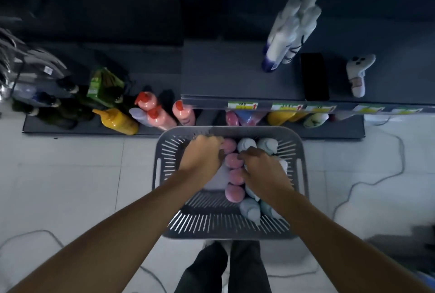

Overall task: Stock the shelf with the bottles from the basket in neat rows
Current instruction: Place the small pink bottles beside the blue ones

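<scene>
A grey slatted basket (162,175) stands on the floor in front of the shelves. A row of pink bottles (234,192) runs down its middle, with pale blue bottles (250,209) on the right and a pale lavender bottle (219,181) on the left. My left hand (202,155) reaches into the far left part, fingers curled down over the lavender bottle's top. My right hand (261,169) curls over a pale blue bottle on the right side. Both grips are hidden under the hands. The dark middle shelf (230,73) lies just beyond the basket.
White bottles (289,33), a flat black object (314,76) and a white spray bottle (359,73) stand on the middle shelf's right part. The bottom shelf holds a yellow bottle (117,120), red-capped pink bottles (155,113), green packs (106,85) and dark bottles (47,106). Cables (353,189) cross the floor.
</scene>
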The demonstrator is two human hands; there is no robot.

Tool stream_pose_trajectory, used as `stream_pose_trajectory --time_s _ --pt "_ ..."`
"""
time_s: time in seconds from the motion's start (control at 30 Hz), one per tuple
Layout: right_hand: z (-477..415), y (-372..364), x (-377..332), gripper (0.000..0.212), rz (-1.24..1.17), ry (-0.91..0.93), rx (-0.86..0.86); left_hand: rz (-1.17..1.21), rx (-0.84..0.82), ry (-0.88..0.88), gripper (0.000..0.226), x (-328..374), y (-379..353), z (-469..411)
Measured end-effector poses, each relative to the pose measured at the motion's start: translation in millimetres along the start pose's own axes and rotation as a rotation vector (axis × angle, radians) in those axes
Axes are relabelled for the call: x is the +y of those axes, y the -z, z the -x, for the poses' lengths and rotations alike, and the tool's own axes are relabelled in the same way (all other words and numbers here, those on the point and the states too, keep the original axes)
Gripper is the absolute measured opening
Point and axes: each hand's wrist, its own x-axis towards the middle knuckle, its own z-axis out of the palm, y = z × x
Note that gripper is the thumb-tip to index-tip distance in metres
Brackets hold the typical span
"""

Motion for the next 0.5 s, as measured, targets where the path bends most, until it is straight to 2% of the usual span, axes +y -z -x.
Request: stream_pose_trajectory --time_s 0.17,0.33,0.5 --pt "-15.3 -38.2 2.7 0.035 0.092 0.056 0.079 -0.017 0.079 -0.057 0.023 -2.8 -29.6 -21.7" --pt "-24.7 -56.7 4.5 0.043 0.125 0.108 0.184 -0.025 0.075 -0.104 0.021 -5.7 -51.3 -32.4" --pt "-32.8 -66.3 8.4 0.053 0.086 0.126 0.177 -0.011 0.092 -0.081 0.016 -6.7 -59.3 -38.4"
